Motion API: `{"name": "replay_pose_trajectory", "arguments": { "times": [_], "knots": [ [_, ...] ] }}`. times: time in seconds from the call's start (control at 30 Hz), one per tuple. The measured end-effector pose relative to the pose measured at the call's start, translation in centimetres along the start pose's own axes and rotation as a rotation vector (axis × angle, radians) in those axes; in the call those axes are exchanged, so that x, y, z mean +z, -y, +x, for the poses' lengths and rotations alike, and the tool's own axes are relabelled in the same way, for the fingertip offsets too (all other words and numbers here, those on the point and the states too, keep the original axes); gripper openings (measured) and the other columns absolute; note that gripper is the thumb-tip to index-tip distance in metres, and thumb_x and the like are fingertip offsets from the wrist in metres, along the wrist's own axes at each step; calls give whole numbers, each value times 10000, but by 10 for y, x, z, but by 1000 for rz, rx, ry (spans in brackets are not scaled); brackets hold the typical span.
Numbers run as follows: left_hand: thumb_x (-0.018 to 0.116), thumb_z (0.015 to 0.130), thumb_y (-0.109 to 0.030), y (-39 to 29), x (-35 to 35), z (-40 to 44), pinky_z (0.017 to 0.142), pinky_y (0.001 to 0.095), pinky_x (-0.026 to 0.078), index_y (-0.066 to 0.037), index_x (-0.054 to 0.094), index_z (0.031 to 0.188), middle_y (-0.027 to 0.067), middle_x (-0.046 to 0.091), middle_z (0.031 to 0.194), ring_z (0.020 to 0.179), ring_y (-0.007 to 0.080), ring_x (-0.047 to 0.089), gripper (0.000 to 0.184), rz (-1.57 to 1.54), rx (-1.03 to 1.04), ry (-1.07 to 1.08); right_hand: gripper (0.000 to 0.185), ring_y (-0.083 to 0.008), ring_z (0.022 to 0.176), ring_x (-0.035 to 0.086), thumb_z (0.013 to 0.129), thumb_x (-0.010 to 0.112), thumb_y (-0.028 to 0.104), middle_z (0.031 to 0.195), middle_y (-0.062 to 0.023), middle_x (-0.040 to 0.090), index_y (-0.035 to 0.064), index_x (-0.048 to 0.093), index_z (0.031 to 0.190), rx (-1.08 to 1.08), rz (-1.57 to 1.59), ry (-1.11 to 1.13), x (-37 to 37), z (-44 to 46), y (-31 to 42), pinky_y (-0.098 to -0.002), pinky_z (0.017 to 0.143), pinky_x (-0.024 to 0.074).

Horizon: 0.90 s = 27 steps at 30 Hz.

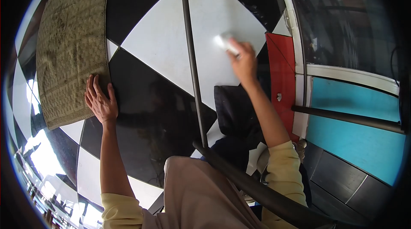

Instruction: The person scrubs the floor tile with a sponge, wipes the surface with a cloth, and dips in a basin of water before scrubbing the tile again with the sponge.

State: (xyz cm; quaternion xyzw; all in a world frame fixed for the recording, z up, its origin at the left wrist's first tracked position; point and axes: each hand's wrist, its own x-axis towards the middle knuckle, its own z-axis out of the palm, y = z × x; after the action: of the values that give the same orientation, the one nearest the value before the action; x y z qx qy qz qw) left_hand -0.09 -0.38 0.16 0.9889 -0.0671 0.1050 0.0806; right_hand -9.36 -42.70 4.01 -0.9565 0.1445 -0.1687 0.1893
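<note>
My left hand (101, 100) lies flat with its fingers slightly spread on the near right corner of a textured olive-brown mat (75, 36). My right hand (244, 60) is closed around a small white object (223, 42), held at or just over a large white floor tile (171, 28). Motion smears this white object, so its exact kind and whether it touches the tile cannot be made out. Just below my right hand is a black bag-like item (231, 109), partly behind my right forearm.
A thin dark pole (191, 49) crosses the view between my hands and meets a thicker dark bar (257, 190) close to my body. At the right are a red panel (281, 70), a pale frame (355, 78) and a turquoise panel (355, 130) crossed by another dark bar (346, 117).
</note>
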Motion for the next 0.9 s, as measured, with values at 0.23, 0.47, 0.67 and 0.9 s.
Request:
{"name": "replay_pose_trajectory", "arguments": {
  "times": [0.23, 0.47, 0.67, 0.9],
  "knots": [
    [509, 957, -363, 1, 1, -1, 1152, 441, 219, -145, 432, 1395, 54, 419, 1470, 1390, 250, 346, 494, 5, 4, -10, 388, -309, 933, 570, 759, 738, 97, 931, -119, 568, 137, 676, 1139, -134, 124, 249, -3, -19, 38, -408, 814, 477],
    [505, 961, -370, 2, 2, 0, 1148, 441, 221, -145, 432, 1395, 57, 413, 1476, 1382, 258, 354, 495, 4, 6, -15, 390, -316, 932, 570, 737, 746, 74, 923, -118, 556, 126, 674, 1117, -122, 239, 346, -2, -21, 60, -409, 797, 503],
    [498, 970, -374, 1, 1, 0, 1137, 449, 233, -141, 436, 1393, 71, 415, 1474, 1364, 276, 374, 487, -3, 27, -31, 378, -327, 907, 574, 746, 726, 25, 927, -134, 563, 112, 673, 1109, 71, 77, 89, -4, 14, 17, -408, 790, 505],
    [499, 964, -375, 2, 1, -1, 1151, 442, 215, -146, 431, 1396, 60, 414, 1475, 1381, 262, 354, 493, -4, 14, -11, 421, -230, 797, 584, 762, 748, 28, 927, -82, 544, 125, 682, 1166, 25, 55, 61, -6, 2, 13, -309, 662, 526]
  ]
}}
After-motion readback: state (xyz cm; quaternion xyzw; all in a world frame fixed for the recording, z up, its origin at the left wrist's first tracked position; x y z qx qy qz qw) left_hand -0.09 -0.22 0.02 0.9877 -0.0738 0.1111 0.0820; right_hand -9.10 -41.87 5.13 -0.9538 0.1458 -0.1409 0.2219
